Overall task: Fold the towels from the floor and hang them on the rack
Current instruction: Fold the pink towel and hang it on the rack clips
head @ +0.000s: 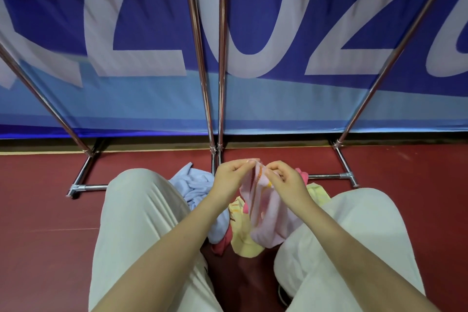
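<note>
A chrome rack (201,58) stands on the red floor (45,197) in front of a blue banner (278,20) with large white lettering; its leftmost upright slants down to a foot bar near the banner's bottom edge. The person crouches, cream trousers (136,223) covering both knees. Between the knees lies a pile of towels: a pale blue towel (195,185) on the left, then a yellow towel (243,233) with a bit of red cloth (221,246) beside it on the floor. The left hand (231,176) pinches the top edge of a pink towel (268,215), fingers (247,164) curled together on the cloth. Just beside it the right hand (285,180) pinches the same edge, its fingers likewise clamped on it. The pink towel hangs from both hands above the pile, its lower end reaching the yellow one. Further right stand the rack's right upright and foot.
</note>
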`<state>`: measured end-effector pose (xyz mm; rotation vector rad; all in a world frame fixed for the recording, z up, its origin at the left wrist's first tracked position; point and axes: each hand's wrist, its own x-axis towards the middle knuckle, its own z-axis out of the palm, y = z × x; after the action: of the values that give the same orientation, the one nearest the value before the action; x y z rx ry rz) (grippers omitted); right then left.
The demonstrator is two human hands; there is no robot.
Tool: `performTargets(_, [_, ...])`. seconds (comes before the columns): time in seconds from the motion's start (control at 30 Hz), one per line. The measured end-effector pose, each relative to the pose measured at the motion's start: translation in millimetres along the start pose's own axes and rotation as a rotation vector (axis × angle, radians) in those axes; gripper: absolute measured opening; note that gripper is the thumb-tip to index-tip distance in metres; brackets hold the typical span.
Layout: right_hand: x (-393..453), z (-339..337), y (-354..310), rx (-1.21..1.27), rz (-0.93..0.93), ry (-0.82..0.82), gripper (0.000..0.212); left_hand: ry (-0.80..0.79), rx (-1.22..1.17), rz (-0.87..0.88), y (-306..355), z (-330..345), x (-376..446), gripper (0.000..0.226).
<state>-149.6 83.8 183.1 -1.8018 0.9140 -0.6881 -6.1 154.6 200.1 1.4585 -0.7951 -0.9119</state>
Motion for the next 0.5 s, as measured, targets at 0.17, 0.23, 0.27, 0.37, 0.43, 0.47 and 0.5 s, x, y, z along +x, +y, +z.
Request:
performTargets(0.17, [-9, -18, 8, -0.155, -0.01, -0.037, 0.018, -0.004, 0.141, 0.05, 1, -6, 2, 0.021])
performTargets(0.23, [-13, -23, 10, -0.203, -0.018, -0.053, 0.016, 0.081, 0.116, 0.07, 6, -8, 1, 0.017])
performTargets(0.27, [-14, -25, 11, -0.217, -0.013, -0.056, 0.014, 0.126, 0.08, 0.074, 10, -9, 1, 0.018])
performTargets(0.37, [-17, -31, 16, -0.23, 0.017, -0.054, 0.007, 0.271, -0.011, 0.06, 18, -21, 5, 0.022])
performTargets(0.43, [-18, -33, 20, -0.212, 0.038, -0.042, 0.007, 0.348, -0.084, 0.038, 25, -29, 5, 0.021])
performTargets(0.47, [-18, -33, 22, -0.203, 0.048, -0.036, 0.008, 0.385, -0.113, 0.026, 27, -33, 6, 0.022])
performTargets(0.5, [-17, -33, 23, -0.201, 0.057, -0.034, 0.008, 0.427, -0.147, 0.012, 29, -36, 6, 0.023])
